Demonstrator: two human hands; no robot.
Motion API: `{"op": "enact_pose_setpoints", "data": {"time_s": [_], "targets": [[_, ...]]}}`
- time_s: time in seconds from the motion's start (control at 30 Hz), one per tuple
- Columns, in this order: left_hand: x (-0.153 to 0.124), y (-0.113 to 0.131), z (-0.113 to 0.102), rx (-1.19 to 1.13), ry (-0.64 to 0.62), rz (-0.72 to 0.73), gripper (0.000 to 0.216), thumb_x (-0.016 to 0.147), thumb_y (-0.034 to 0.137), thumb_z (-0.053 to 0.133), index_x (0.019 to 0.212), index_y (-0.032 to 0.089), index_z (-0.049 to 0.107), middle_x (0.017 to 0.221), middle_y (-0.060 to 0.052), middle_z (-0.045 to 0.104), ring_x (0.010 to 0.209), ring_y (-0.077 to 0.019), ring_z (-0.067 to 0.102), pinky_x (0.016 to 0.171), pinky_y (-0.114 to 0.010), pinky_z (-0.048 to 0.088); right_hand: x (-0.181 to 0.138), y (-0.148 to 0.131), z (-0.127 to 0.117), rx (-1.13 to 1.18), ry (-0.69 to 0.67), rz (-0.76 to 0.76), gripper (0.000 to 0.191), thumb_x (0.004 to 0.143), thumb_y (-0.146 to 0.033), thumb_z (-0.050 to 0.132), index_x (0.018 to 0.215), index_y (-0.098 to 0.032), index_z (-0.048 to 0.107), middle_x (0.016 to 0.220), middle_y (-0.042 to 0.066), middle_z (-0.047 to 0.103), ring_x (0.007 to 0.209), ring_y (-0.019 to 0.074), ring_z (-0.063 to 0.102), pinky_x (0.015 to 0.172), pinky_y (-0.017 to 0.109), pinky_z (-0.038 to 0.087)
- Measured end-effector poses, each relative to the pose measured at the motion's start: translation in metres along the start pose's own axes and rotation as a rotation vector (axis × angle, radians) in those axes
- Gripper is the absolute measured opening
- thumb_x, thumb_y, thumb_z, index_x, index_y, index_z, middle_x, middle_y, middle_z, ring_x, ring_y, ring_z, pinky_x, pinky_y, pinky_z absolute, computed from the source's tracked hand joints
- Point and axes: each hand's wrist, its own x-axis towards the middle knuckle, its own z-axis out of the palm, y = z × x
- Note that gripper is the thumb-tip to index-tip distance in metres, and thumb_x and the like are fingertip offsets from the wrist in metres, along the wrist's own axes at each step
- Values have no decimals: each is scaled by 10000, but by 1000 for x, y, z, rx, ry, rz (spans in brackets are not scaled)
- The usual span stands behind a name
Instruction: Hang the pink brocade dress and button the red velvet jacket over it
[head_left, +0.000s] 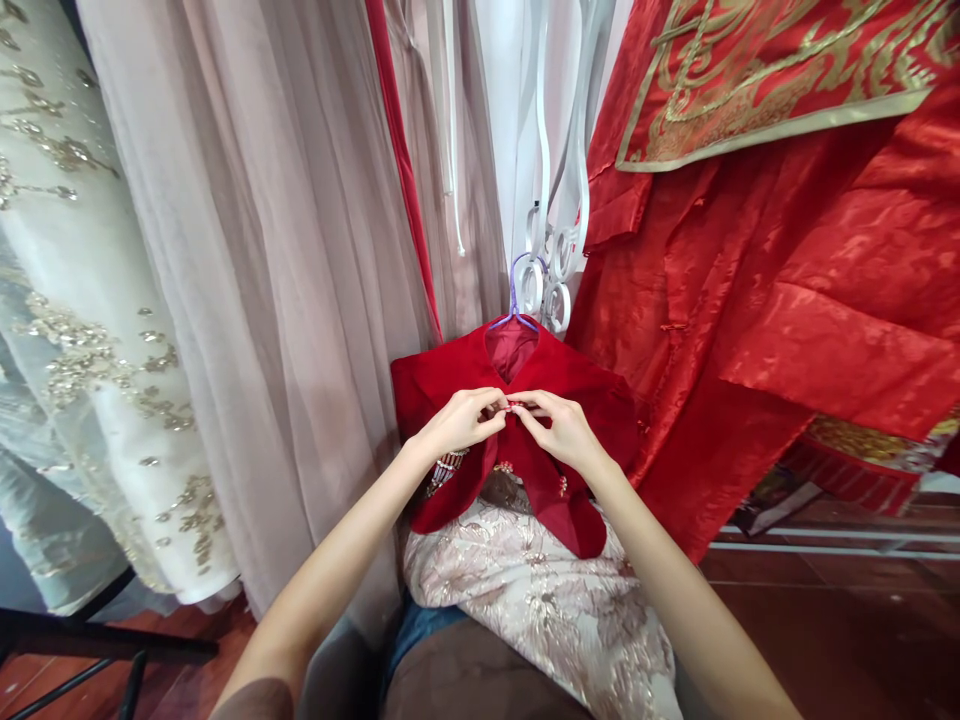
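Observation:
A dark red velvet jacket (442,370) hangs in front of me on a purple hanger (514,318). Beads and a beaded fringe (448,468) decorate its front. At the upper chest, my left hand (466,420) is closed in a pinch on one side of a small red fastening (512,406). From the other side my right hand (559,425) pinches the same fastening, so the fingertips of both hands nearly meet. The fingers hide most of it, and whether it is joined cannot be made out. Below the jacket lies a pale floral brocade cloth (540,590) over my lap.
Grey-pink curtains (247,250) hang to the left, beside a white gown (112,350) with gold beading. Red satin garments (750,300) fill the right side. White scrolled metalwork (556,300) stands behind the hanger. A black metal frame (135,640) is at lower left.

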Motion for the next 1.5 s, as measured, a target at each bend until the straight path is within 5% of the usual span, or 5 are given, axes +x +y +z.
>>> {"op": "enact_pose_setpoints", "data": {"time_s": [0.23, 0.9, 1.13, 1.27, 1.5], "targets": [[5, 0, -4, -26, -41, 4, 55, 752, 175, 542, 758, 177, 597, 663, 28, 583, 596, -95, 526, 589, -179, 410, 5, 7, -5, 13, -64, 0, 339, 825, -269, 579, 1161, -227, 558, 924, 21, 688, 852, 160, 689, 801, 327, 602], [24, 4, -15, 10, -233, 126, 121, 746, 175, 547, 638, 175, 601, 620, 14, 583, 554, -98, 503, 590, -202, 384, 11, 20, 2, 130, -12, 49, 302, 781, -250, 594, 1081, -218, 597, 881, 13, 666, 835, 152, 670, 762, 320, 600], [0, -7, 18, -227, 54, -156, 103, 731, 199, 592, 830, 182, 572, 805, -16, 634, 713, -126, 608, 646, -223, 485, -15, 21, 20, 311, 125, 212, 414, 837, -330, 551, 1223, -227, 441, 1026, 72, 621, 929, 172, 649, 789, 339, 568], [-28, -6, 52, -503, 347, -341, 163, 782, 276, 586, 904, 173, 555, 920, -42, 620, 773, -118, 610, 648, -222, 519, -49, 6, 43, 77, 226, 308, 535, 701, -274, 666, 1161, -209, 399, 967, 64, 610, 797, 184, 628, 721, 356, 552], [-65, 17, 83, -691, 543, -506, 272, 791, 427, 599, 833, 160, 620, 821, -39, 650, 652, -122, 610, 572, -242, 558, -81, -10, 57, 145, 258, 490, 297, 689, -187, 576, 931, -232, 409, 681, -33, 578, 578, 148, 589, 558, 282, 528]]}}
